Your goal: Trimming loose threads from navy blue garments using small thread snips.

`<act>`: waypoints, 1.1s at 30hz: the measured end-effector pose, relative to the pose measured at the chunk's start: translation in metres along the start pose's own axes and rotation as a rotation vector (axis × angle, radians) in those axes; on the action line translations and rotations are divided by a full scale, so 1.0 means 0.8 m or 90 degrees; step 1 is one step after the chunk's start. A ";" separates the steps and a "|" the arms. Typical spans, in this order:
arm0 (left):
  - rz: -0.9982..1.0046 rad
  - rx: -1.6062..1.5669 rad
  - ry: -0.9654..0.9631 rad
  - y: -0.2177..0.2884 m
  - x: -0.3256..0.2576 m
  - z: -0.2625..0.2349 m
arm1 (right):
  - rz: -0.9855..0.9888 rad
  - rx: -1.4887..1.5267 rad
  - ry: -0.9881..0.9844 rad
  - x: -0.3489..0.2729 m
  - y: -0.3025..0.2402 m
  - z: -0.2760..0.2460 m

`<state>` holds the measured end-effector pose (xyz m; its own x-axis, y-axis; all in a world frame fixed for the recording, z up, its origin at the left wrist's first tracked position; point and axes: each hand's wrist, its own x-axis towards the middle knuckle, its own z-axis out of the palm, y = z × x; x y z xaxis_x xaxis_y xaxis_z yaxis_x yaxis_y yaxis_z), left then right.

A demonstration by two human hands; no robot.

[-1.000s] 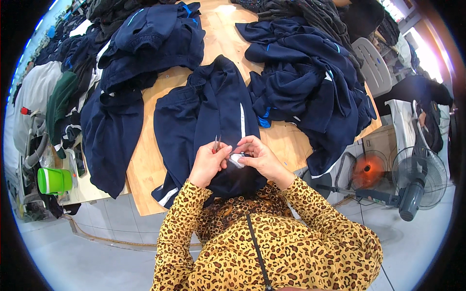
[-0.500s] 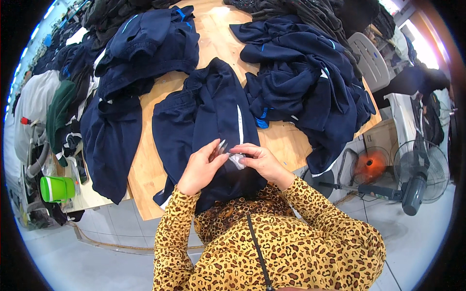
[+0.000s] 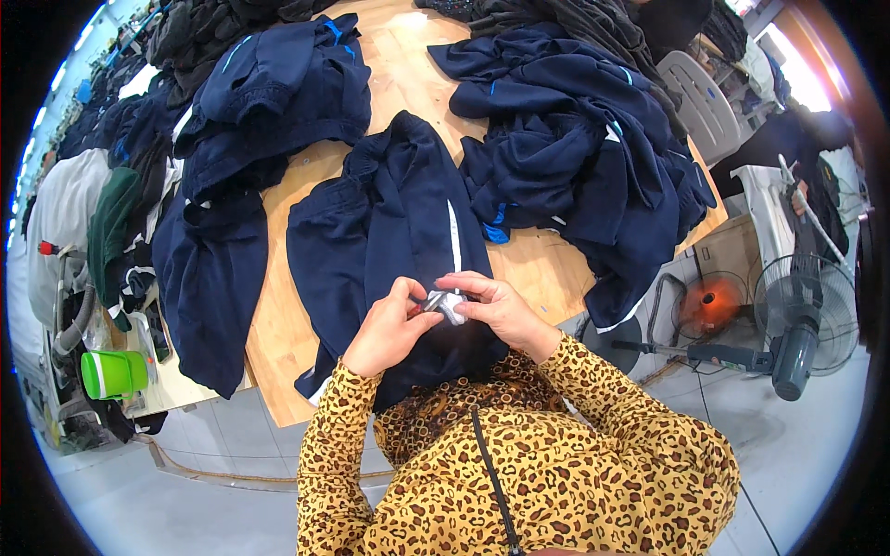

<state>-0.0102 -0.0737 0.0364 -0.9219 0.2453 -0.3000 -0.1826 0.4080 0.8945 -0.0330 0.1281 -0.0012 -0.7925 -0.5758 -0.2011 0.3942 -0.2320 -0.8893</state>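
A navy garment (image 3: 408,218), like trousers with a gathered waistband and a white side stripe, lies on the wooden table in front of me. My left hand (image 3: 389,326) is closed around a small metal tool (image 3: 433,300), which looks like thread snips; most of it is hidden by the fingers. Thumb and fingertips of my right hand (image 3: 501,310) pinch a bunched bit of white cloth (image 3: 451,309) just above the garment. The tool's tip meets this white cloth, and both hands nearly touch. Whether its blades are apart is too small to tell.
Piles of navy garments lie on the wooden table (image 3: 547,271), one at the left (image 3: 278,102) and one at the right (image 3: 579,148). A lime-green bucket (image 3: 114,373) stands at far left. At right are a standing fan (image 3: 803,315), a glowing round heater-like fan (image 3: 709,298) and a grey chair (image 3: 700,107).
My left hand has turned slightly and brought the metal tool against the white cloth. The right hand keeps its pinch almost in place. The view has shifted a little.
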 end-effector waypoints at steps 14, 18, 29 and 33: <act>-0.002 -0.027 0.012 0.000 -0.001 0.003 | -0.007 -0.024 0.001 -0.001 0.002 0.000; -0.011 -0.052 0.016 -0.002 0.000 0.006 | -0.001 -0.014 0.001 0.000 0.002 0.001; 0.001 -0.005 0.003 -0.005 0.002 0.005 | -0.016 -0.093 -0.015 -0.001 0.003 -0.001; -0.002 -0.027 -0.002 -0.005 0.001 0.005 | -0.038 -0.148 -0.037 -0.001 0.004 -0.001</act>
<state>-0.0085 -0.0714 0.0311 -0.9199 0.2471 -0.3046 -0.2007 0.3709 0.9067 -0.0315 0.1283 -0.0039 -0.7809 -0.6116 -0.1271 0.2245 -0.0849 -0.9708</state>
